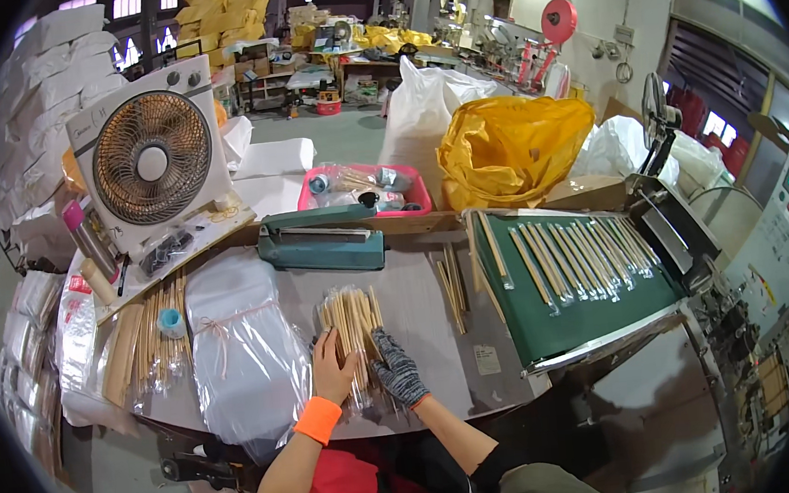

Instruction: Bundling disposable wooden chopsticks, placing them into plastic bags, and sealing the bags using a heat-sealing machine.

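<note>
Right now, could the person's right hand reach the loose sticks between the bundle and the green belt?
Probably yes: the gloved right hand is beside the bundle, and nothing visible blocks the grey tabletop between it and the loose sticks.

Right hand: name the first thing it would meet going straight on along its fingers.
Probably the bundle of tan sticks, close beside the gloved right hand; whether they already touch is hard to tell.

dark lettering (89,129) on wh. fan (153,164); sm. label (487,360) on grey tabletop (441,363), print too tiny
</note>
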### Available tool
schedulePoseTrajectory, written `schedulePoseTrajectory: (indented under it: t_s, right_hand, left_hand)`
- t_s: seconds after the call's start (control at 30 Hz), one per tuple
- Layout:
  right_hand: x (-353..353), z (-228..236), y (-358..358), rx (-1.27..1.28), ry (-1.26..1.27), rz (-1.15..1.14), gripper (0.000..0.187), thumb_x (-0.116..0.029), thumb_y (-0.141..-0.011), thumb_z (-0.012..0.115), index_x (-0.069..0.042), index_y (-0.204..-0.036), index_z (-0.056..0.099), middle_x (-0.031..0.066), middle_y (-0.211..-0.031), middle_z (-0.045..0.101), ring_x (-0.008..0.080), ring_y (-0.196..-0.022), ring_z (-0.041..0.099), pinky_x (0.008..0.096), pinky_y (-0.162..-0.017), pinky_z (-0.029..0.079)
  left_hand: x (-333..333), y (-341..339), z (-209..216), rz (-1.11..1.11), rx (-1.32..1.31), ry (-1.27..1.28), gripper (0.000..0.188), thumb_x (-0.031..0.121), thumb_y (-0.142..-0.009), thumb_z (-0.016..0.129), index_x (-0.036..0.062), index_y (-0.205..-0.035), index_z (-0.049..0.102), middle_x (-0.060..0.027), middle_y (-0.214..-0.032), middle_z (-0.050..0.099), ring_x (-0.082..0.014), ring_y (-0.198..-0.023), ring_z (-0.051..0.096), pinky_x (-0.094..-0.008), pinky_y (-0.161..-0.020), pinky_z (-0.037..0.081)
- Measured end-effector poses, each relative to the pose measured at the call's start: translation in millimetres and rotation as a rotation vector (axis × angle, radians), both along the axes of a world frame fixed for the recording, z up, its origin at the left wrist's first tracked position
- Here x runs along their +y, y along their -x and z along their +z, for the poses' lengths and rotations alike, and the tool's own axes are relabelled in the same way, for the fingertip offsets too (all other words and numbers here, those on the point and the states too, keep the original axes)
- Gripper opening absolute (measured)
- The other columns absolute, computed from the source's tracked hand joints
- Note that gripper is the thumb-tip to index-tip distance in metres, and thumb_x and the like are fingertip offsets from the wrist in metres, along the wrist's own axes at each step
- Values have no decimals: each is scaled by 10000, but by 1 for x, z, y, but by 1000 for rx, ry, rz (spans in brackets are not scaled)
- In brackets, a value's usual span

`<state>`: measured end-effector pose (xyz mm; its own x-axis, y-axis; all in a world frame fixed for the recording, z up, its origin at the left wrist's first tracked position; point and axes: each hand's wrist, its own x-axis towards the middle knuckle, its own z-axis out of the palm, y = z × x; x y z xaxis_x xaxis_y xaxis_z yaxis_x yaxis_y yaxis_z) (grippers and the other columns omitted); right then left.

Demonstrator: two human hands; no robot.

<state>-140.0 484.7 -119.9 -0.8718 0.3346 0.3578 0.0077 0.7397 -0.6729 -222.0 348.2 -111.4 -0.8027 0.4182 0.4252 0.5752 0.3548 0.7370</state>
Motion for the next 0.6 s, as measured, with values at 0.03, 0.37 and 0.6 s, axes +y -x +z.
schedulePoseTrajectory:
  t_s: [0.03,0.37,0.6]
  right_hand:
    - [1,-3,1,53,31,31,531,-122,-804,545,-25,-1310,414,212,-1345,403,337,-1244,389,397,-1049,312]
    - [-19,3,-4,159,-176,-79,345,-131,-827,551,-65,-1166,557,167,-1260,504,320,-1156,480,389,-977,391]
    - [-16,1,-5,179,-155,-87,330,-126,-822,560,-86,-1149,576,153,-1235,525,314,-1130,499,384,-961,407]
  left_hand:
    - [1,0,-1,18,5,-16,595,293,-806,616,-1,-1286,423,-227,-1289,417,-374,-1194,397,-410,-1017,321]
    - [-5,3,-10,37,19,-88,518,263,-826,592,1,-1254,466,-218,-1264,447,-373,-1170,428,-408,-1001,339]
    - [-4,3,-8,28,-1,-89,517,260,-825,594,-12,-1245,469,-218,-1265,447,-372,-1168,429,-407,-1001,340]
